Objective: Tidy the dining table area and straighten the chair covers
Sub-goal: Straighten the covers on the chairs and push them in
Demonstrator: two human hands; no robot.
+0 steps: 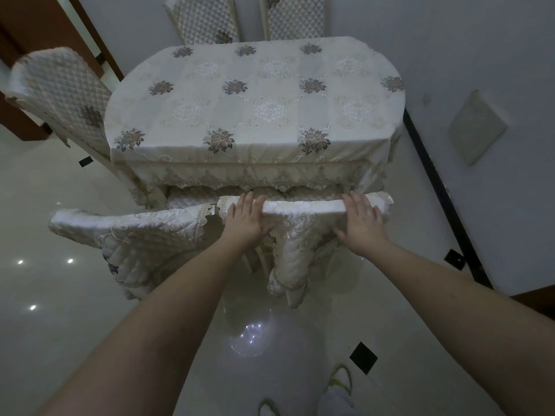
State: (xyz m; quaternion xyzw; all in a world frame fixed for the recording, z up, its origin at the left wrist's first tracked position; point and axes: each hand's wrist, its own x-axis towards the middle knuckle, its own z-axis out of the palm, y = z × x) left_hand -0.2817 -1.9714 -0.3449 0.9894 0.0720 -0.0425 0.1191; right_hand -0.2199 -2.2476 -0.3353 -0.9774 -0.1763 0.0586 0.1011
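The dining table [255, 97] in front of me wears a cream cloth with grey flower motifs. The nearest chair is pushed under its front edge, and a quilted cream chair cover [300, 235] hangs crumpled over the top rail. My left hand [246, 219] grips the left end of that rail over the cover. On the right end my right hand [362, 225] rests with its fingers curled over the rail. A second covered chair [129, 235] stands just left of it, its cover bunched and hanging low.
A covered chair [60, 88] stands at the table's left side and two more [207, 19] at its far end. A white wall with a dark skirting strip [435, 181] runs along the right. The floor is glossy tile; my slippered foot [339, 382] shows below.
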